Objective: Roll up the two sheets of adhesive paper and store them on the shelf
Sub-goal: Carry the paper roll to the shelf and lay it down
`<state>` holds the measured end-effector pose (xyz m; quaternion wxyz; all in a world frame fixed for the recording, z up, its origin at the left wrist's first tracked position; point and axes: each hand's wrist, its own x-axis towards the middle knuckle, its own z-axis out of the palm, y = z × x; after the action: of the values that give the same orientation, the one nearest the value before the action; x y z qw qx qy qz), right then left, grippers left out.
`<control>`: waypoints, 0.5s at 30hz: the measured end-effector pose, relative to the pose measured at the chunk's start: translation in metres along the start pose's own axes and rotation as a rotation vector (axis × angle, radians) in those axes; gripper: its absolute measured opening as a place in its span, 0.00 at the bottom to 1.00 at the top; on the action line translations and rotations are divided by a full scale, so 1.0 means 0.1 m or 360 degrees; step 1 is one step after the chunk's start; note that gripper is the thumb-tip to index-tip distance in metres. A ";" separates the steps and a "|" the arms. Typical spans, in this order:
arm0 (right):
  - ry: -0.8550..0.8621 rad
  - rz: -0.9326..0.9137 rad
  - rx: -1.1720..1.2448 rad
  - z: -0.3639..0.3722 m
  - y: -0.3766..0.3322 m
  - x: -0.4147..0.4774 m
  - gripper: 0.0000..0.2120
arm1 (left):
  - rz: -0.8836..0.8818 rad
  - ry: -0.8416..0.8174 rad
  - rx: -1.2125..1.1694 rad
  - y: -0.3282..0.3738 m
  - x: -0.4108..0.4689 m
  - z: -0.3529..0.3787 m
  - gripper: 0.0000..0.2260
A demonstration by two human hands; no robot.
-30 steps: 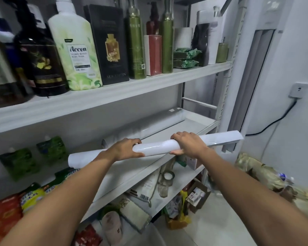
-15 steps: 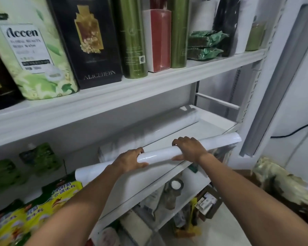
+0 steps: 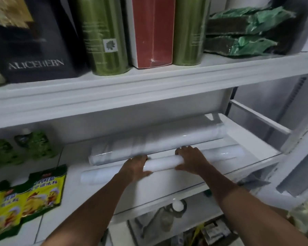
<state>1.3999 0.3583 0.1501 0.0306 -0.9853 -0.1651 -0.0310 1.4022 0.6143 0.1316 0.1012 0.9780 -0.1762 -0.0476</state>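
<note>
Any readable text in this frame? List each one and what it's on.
"ALICEHERN": black box on the upper shelf.
Chinese characters on the yellow packet: too blurred to read.
Fine print and small label on the green bottle: too blurred to read.
Red box, paper rolls: no text visible.

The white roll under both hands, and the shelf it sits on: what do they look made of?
The front roll looks like glossy coated paper or thin plastic film: smooth white with soft highlights, rolled into a tube. The shelf looks like white-painted metal or laminate, with a clear, glass-like sheet on top judging by its reflective edge; I can't be sure.
</note>
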 end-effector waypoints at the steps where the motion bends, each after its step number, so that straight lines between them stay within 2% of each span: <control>1: -0.0001 -0.0012 0.0004 0.05 0.09 0.05 0.27 | -0.0013 0.0026 0.0001 0.04 0.06 0.03 0.29; 7: 0.0049 -0.0070 0.0239 0.23 0.43 0.23 0.30 | -0.0056 0.0200 0.0069 0.23 0.26 0.15 0.27; 10: 0.0087 -0.0149 0.0273 0.25 0.51 0.32 0.33 | -0.0076 0.0367 0.0115 0.30 0.27 0.19 0.27; 15: 0.0142 -0.0281 0.0295 0.25 0.55 0.35 0.38 | 0.0017 0.0478 0.0227 0.34 0.22 0.18 0.29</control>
<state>1.4522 0.3195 0.1245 0.1260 -0.9576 -0.2517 -0.0619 1.4094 0.5721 0.1197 0.0571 0.9779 -0.1672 0.1122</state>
